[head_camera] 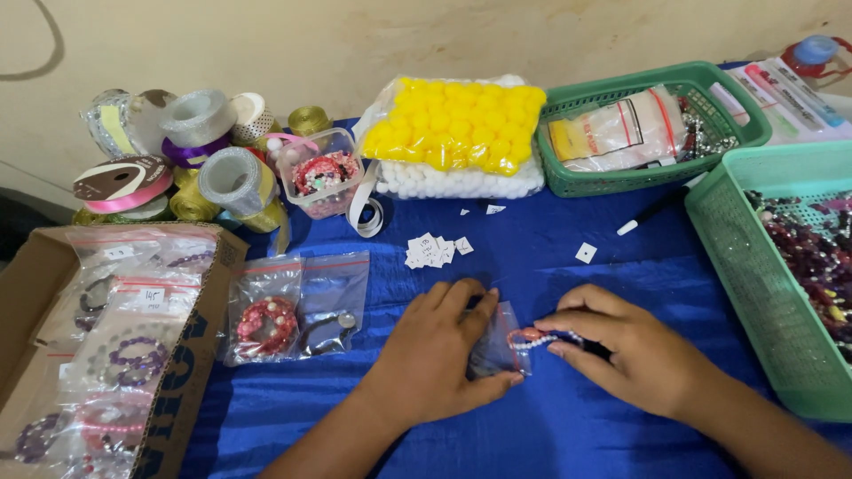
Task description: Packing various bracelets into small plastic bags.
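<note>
- Fingers of the left hand are lying flat and close together, pressing down a small clear plastic bag on the blue cloth; the bag is sitting just under and past the fingertips, with its open mouth facing right.
- Fingers of the right hand are pinching narrow on a beaded bracelet, pink and pale beads, whose free end is reaching to the bag's mouth, between the two sets of fingertips.
- Judging from this, the step in hand is the feeding of the bracelet into the bag: part of it is lying at the opening and the rest is trailing back under the right fingers.
- Next, the move seems to be calling for the left fingers to be keeping the mouth open and the bag steady while the right fingers are pushing the beads further in; I cannot tell how wide the mouth is gaping.
- Beyond the left fingertips, small white paper tags are lying in a loose heap.
- Left of the left fingers, two filled bags with bracelets are resting beside a cardboard box of more bagged pieces.
- Right of the right fingers, a green basket of dark beads is standing near.
</note>
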